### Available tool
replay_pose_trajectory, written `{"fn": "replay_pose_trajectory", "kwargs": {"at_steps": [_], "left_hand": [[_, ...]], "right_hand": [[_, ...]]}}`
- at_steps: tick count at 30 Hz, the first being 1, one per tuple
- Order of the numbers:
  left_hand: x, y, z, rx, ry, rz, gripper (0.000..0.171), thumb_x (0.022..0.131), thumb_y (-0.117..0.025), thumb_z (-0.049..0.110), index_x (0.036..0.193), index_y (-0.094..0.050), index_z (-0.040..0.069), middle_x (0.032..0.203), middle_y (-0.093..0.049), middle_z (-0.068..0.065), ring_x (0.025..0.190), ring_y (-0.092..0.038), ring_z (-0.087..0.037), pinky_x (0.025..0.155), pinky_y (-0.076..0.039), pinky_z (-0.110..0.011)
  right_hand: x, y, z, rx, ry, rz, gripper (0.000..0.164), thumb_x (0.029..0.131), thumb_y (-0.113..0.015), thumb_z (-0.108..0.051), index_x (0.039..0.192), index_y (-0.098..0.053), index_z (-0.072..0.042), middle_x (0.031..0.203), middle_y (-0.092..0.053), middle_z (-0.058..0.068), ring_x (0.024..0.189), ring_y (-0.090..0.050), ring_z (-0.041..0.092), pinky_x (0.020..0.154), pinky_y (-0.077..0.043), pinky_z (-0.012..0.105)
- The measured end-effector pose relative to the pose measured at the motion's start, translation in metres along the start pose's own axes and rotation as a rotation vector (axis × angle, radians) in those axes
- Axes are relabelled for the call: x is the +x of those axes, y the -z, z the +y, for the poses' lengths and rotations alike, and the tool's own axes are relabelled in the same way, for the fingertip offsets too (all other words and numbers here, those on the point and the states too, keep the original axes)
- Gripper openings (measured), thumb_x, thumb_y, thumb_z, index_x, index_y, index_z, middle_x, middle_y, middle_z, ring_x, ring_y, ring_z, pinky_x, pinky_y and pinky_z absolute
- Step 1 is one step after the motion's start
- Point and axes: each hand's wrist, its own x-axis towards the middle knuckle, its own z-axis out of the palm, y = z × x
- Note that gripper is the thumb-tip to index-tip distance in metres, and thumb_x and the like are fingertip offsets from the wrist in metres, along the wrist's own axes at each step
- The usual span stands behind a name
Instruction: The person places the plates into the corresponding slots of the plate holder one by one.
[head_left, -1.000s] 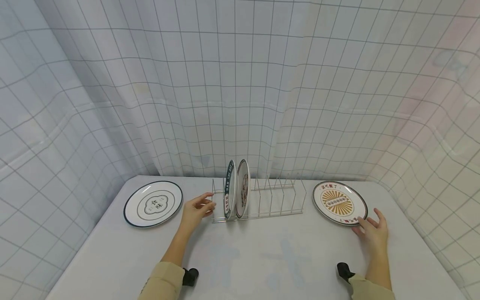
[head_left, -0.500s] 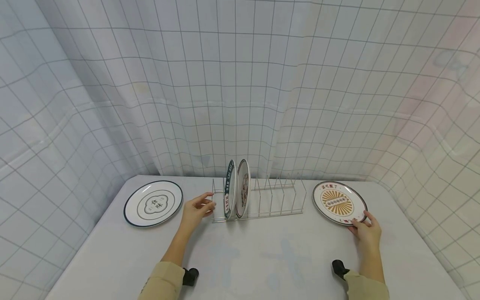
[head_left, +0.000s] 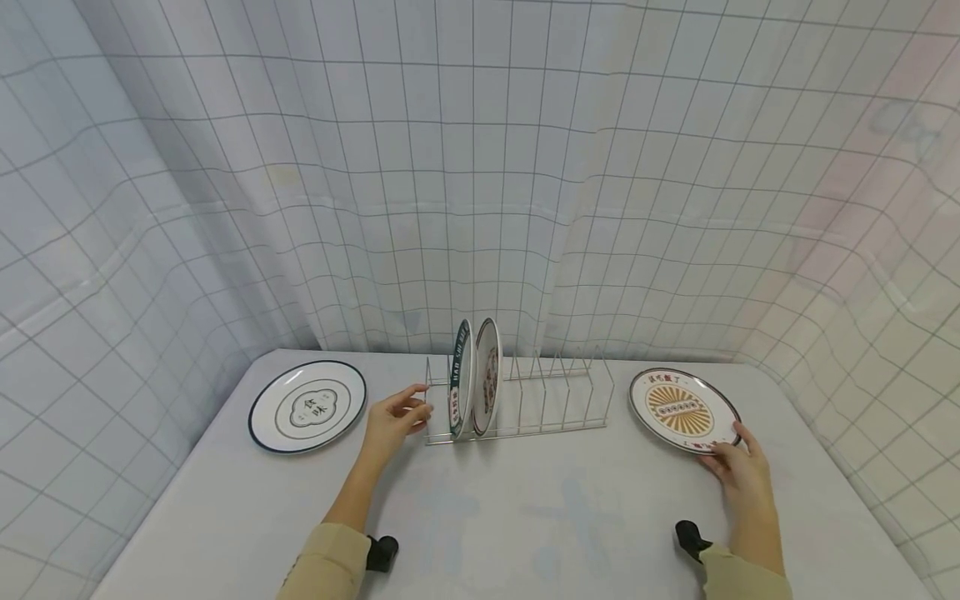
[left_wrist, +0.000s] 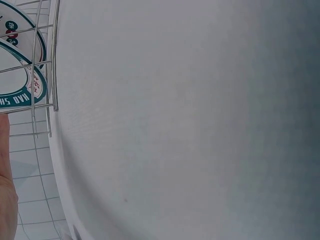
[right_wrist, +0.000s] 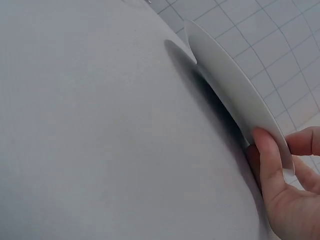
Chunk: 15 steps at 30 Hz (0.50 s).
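My right hand (head_left: 742,471) pinches the near right rim of a white plate (head_left: 678,410) with a yellow sunburst and red lettering. In the right wrist view the plate (right_wrist: 235,85) is tilted, a dark shadow under it and fingers on both its faces. At the wire plate rack (head_left: 555,429), my left hand (head_left: 392,423) holds the left end wire between thumb and fingers. Two plates stand upright in the rack's left slots: a green-lettered plate (head_left: 460,383) and a plate with a reddish pattern (head_left: 487,379). The left wrist view shows only part of this hand (left_wrist: 6,195).
Flat on the white table (head_left: 510,517), left of the rack, lies a white plate (head_left: 307,408) with a dark blue rim. A white grid-patterned curtain (head_left: 480,183) hangs behind the table and along both sides.
My right hand has closed its fingers on the sunburst plate's rim, and the plate has shifted slightly right and toward me. My left hand stays on the rack.
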Motion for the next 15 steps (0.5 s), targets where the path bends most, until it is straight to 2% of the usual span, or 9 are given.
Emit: {"fn": "replay_pose_trajectory", "kwargs": {"at_steps": [4,8,12,15], "left_hand": [[0.000,0.001,0.000,0.006,-0.008,-0.003,0.034,0.081,-0.067,0.001,0.115,-0.061,-0.001,0.084,-0.065,-0.013,0.068,-0.062,-0.008,0.067,-0.057,-0.028],[-0.001,0.001,0.001,-0.007,-0.018,-0.006,0.035,0.081,-0.067,0.000,0.115,-0.061,0.000,0.083,-0.065,-0.013,0.067,-0.062,-0.008,0.067,-0.057,-0.028],[-0.001,0.000,0.001,-0.018,-0.023,-0.015,0.035,0.081,-0.066,0.000,0.116,-0.061,-0.001,0.083,-0.065,-0.013,0.068,-0.062,-0.008,0.067,-0.057,-0.028],[-0.001,0.000,0.001,-0.009,-0.019,-0.016,0.035,0.081,-0.066,0.001,0.116,-0.061,0.000,0.084,-0.065,-0.014,0.068,-0.062,-0.008,0.068,-0.057,-0.028]], "right_hand": [[-0.001,0.008,-0.004,0.118,-0.040,-0.120,0.084,0.086,-0.040,0.014,0.147,-0.005,-0.033,0.086,-0.052,-0.005,0.074,-0.058,0.006,0.070,-0.055,0.021],[-0.001,0.013,-0.005,0.175,-0.042,-0.229,0.085,0.088,-0.038,0.014,0.146,0.000,-0.035,0.099,-0.046,-0.003,0.078,-0.057,0.008,0.074,-0.054,0.022],[-0.001,0.015,-0.002,0.201,-0.044,-0.261,0.091,0.088,-0.041,0.016,0.144,0.001,-0.043,0.114,-0.032,-0.001,0.082,-0.058,0.009,0.079,-0.053,0.024],[-0.002,0.015,0.001,0.205,-0.017,-0.264,0.096,0.086,-0.047,0.016,0.142,0.000,-0.046,0.118,-0.025,-0.001,0.085,-0.058,0.009,0.082,-0.053,0.025]]}}
